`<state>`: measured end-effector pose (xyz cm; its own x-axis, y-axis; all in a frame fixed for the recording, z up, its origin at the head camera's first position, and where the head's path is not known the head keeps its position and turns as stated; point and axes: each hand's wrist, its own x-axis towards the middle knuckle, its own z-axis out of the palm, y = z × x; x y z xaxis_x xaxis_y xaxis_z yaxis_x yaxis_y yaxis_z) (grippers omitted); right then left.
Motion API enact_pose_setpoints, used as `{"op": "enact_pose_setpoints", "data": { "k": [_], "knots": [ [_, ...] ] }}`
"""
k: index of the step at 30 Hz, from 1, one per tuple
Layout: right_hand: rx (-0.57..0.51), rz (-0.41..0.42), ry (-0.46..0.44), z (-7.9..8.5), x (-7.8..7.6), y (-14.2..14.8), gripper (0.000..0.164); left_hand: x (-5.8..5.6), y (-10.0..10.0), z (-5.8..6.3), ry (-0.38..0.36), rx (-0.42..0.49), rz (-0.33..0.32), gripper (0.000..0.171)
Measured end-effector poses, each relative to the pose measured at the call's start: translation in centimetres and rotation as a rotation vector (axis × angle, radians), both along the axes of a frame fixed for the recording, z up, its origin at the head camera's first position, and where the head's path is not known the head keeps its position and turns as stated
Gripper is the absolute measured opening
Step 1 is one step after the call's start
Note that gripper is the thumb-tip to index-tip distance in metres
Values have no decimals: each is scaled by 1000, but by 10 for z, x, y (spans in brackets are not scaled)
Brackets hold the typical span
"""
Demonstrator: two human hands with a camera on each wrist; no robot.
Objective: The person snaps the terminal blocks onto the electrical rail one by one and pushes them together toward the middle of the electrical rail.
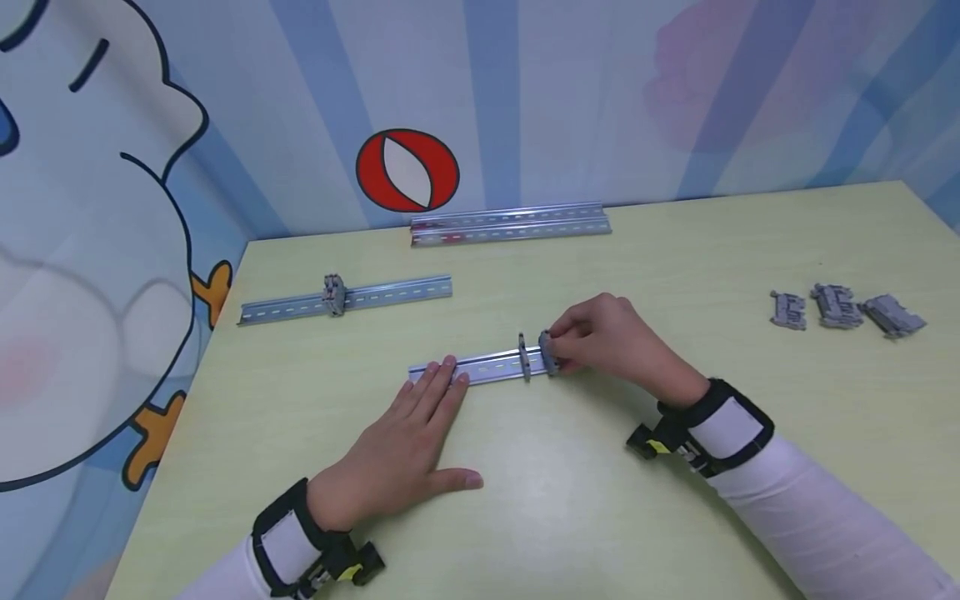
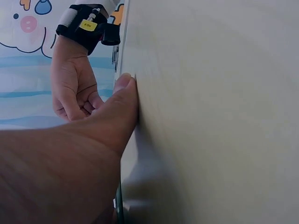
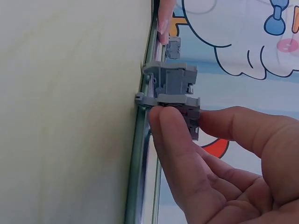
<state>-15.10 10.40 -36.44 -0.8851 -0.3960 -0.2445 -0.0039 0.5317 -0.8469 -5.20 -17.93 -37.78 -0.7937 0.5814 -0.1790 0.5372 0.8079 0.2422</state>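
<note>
A slotted metal DIN rail [image 1: 491, 367] lies across the middle of the table. My left hand [image 1: 401, 450] rests flat on its left end, fingers straight and thumb spread out on the tabletop. At the rail's right end, my right hand [image 1: 611, 342] pinches a grey terminal block [image 3: 180, 101] between thumb and fingers, its foot right at the rail. Just left of it, a second grey terminal block [image 1: 524, 358] stands upright on the rail with a narrow gap between them. In the left wrist view the left thumb [image 2: 124, 88] hides the rail.
Behind to the left lies another DIN rail [image 1: 401, 292] carrying grey terminal blocks [image 1: 334, 296]. Two more rails [image 1: 517, 225] lie side by side at the table's back edge, against the printed wall. Loose grey terminal blocks [image 1: 836, 306] lie at the far right.
</note>
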Motion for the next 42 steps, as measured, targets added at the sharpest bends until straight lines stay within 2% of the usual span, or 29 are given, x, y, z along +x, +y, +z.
{"op": "enact_pose_setpoints", "data": {
  "k": [13, 27, 37, 42],
  "knots": [
    [-96, 10, -118, -3, 7, -12, 22, 0, -2, -3, 22, 4, -9, 106],
    [-101, 12, -89, -8, 8, -17, 18, 0, -2, -4, 38, 5, -13, 107],
    [-191, -53, -229, -8, 5, -13, 20, 0, 0, -1, 24, -13, -14, 107],
    [-131, -65, -187, -5, 7, -18, 19, 1, 0, -4, 26, -22, -9, 107]
  ]
}}
